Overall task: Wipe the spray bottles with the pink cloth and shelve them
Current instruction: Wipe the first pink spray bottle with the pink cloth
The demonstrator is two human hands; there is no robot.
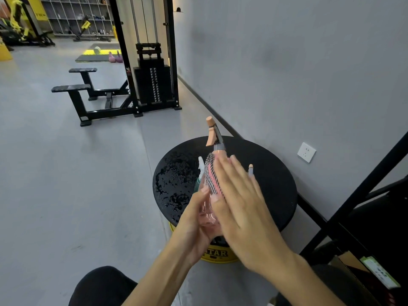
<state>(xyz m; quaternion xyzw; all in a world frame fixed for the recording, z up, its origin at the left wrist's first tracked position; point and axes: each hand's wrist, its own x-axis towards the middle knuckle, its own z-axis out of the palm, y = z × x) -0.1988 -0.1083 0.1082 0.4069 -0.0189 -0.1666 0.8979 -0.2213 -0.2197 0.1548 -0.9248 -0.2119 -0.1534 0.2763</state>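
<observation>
Over on the left a grey floor [66, 173] runs back to a black cable weight machine [152, 85], with two pink kettlebells [116, 57] on a mat behind it. A plain grey wall [287, 62] closes the right side and carries a white wall socket [306, 152]. Near at hand stands a round black worktop [271, 180] on a yellow drum base [220, 253], its left half beaded with water. A black shelf frame [353, 202] slants up at the far right.

Above the worktop, the left hand [194, 219] has its grip curled round the lower body of a translucent pink spray bottle [206, 214], whose peach trigger head points up and away. A teal spray bottle [198, 180] stands just behind it. The right hand [240, 199] lies flat with straight fingers, its grip wide, pressing a pink-and-grey striped cloth [212, 175] against the pink bottle's upper side. Beside its fingertips shows the peach tip of a third bottle [250, 168], otherwise hidden.
</observation>
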